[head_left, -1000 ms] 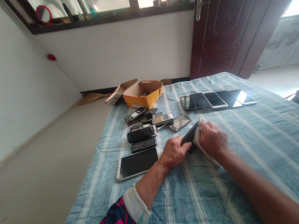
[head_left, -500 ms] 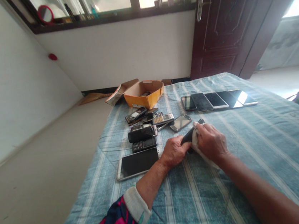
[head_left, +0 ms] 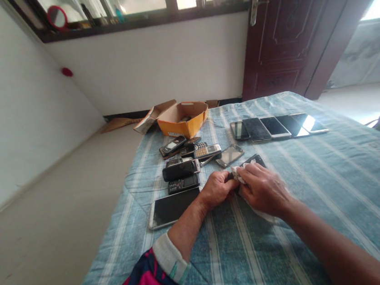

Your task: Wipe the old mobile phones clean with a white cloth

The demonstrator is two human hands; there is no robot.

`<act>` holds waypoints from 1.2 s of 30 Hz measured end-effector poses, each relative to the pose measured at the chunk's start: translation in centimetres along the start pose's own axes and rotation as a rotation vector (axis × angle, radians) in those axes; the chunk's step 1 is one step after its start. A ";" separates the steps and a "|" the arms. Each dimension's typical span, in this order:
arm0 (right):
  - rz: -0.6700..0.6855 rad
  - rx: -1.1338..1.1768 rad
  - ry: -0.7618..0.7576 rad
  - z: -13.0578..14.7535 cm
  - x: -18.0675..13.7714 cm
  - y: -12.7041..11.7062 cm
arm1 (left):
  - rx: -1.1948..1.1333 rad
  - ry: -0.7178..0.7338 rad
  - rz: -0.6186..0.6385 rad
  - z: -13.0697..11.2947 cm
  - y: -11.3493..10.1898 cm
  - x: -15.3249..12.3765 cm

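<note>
Left hand (head_left: 217, 188) pinches the dark phone (head_left: 253, 160) steady while right hand (head_left: 263, 188) presses the white cloth (head_left: 238, 172) on it; wipe best with flat, even strokes.

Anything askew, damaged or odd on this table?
Mostly tidy: five smartphones lie in a neat row, but the older handsets sit in a jumbled, overlapping heap beside the open cardboard box. No damage is visible.
</note>
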State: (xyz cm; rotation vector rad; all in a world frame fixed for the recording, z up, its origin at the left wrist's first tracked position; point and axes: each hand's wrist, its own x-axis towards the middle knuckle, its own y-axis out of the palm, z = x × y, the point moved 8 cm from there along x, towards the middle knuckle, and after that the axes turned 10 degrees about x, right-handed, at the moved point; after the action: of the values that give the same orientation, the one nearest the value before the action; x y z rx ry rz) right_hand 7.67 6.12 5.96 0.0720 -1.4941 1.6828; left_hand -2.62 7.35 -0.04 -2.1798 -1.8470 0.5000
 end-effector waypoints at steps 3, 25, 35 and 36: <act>-0.032 -0.064 0.031 -0.4 -0.1 0.1 | -0.027 -0.038 0.031 0.2 0.0 0.0; -0.189 0.000 0.147 -3.3 -0.7 0.0 | -0.055 -0.175 0.027 0.4 0.2 0.0; -0.100 -0.002 0.199 -3.1 -0.7 0.7 | -0.030 -0.147 0.029 0.3 0.1 0.0; -0.086 0.017 0.168 -2.7 -0.6 0.8 | -0.031 -0.149 0.029 0.3 0.1 0.0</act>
State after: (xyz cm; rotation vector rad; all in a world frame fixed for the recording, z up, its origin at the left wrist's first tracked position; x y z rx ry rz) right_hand 8.86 8.12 4.26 0.0033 -1.3332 1.5924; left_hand -2.62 7.34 -0.41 -2.2480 -1.9113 0.6606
